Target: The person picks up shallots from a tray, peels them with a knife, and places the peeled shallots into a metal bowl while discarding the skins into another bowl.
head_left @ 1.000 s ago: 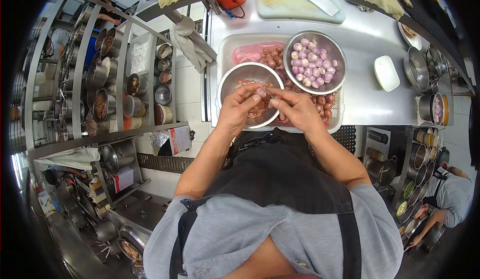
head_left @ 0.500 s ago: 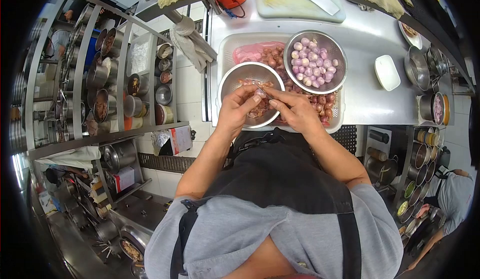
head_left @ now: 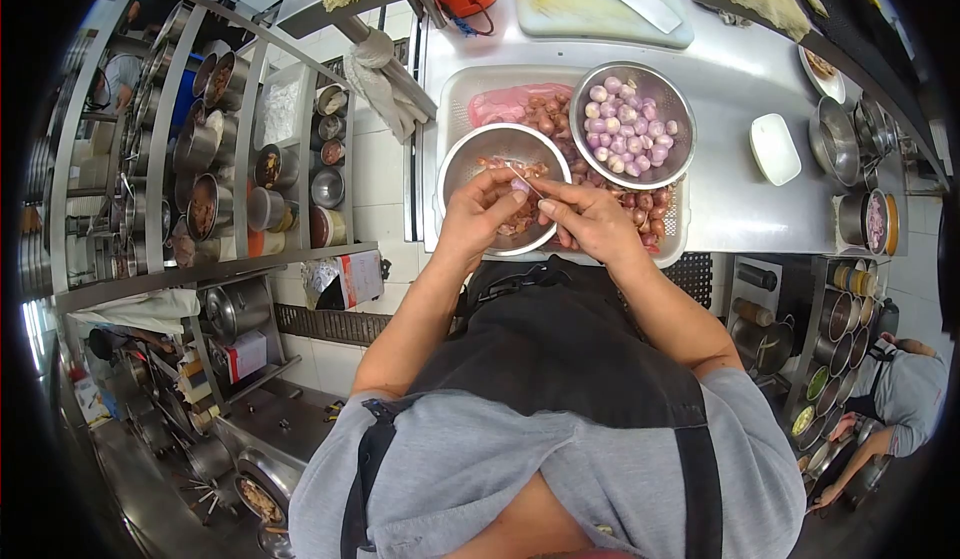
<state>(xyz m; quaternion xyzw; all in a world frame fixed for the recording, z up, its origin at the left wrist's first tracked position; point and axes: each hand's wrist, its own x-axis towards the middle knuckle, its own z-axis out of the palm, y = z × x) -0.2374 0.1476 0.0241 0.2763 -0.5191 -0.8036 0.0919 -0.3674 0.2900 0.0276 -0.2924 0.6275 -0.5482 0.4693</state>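
Observation:
My left hand (head_left: 478,211) pinches a small purplish shallot (head_left: 519,186) over a steel bowl (head_left: 456,164) with brown-red peelings (head_left: 524,221) in it. Close beside it, my right hand (head_left: 588,219) is closed around a small knife (head_left: 524,178), its thin blade pointing up and left across the shallot. The knife's handle is hidden in my fingers. Up and to the right, a perforated steel colander (head_left: 682,164) holds many peeled purple-white shallots (head_left: 628,127). Both vessels rest on a white plastic tray (head_left: 458,87), where unpeeled red-brown shallots (head_left: 652,209) and a pink net bag (head_left: 508,105) lie.
On the steel counter (head_left: 722,209) are a white dish (head_left: 775,149) and, farther back, a cutting board (head_left: 560,14) with a broad knife (head_left: 645,7). Shelves of pots (head_left: 205,209) stand at left. A co-worker (head_left: 905,389) bends over pans at lower right.
The knife blade now shows more clearly, angled up-left over the shallot. My hands stay almost in place. The co-worker's arm at lower right has shifted.

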